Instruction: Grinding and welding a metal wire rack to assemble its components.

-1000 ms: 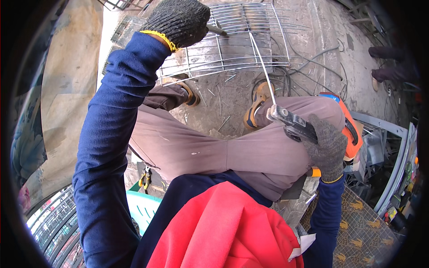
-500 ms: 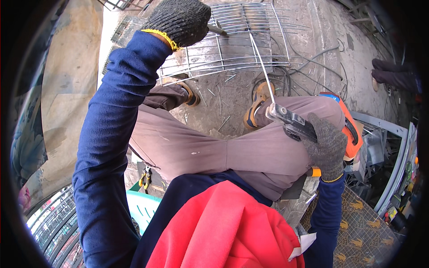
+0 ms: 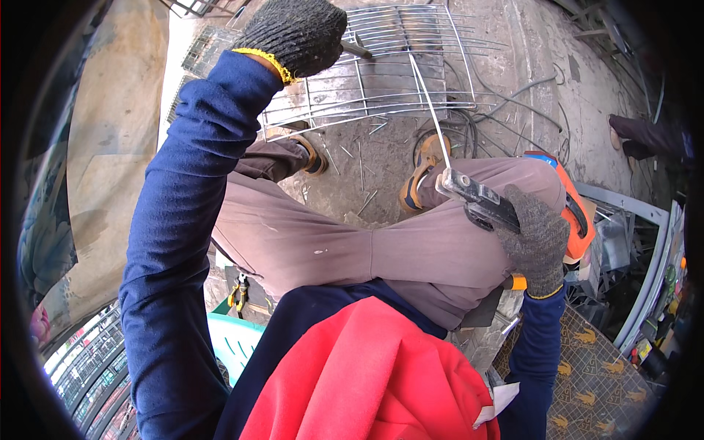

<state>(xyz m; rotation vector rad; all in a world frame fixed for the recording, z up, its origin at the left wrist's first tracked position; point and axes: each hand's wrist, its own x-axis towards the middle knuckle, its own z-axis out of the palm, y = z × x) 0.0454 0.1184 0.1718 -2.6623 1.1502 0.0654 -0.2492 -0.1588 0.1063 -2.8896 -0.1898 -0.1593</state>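
Note:
My left hand [image 3: 293,37], in a dark knitted glove with a yellow cuff edge, is closed at the far left of the wire grid. A short dark metal bar [image 3: 356,50] sticks out of its fist over the wires; the rest is hidden. My right hand [image 3: 541,238], in a grey glove, grips a black welding electrode holder [image 3: 484,202] above my right thigh. A thin pale welding rod [image 3: 431,110] is clamped in its jaw, and its far tip reaches the bent wire grid [image 3: 359,81]. Whether the tip touches a wire I cannot tell.
Dark cables [image 3: 473,132] lie coiled beyond my right foot. An orange tool-like object [image 3: 579,227] is beside my right knee, near metal scraps [image 3: 612,242]. Yellow-handled pliers [image 3: 238,293] lie by my left thigh. Cut wire pieces litter the floor. Another person's legs [image 3: 653,136] stand far right.
Both my hands, the holder and the rod keep their places. At the far right, the other person's legs have shifted slightly.

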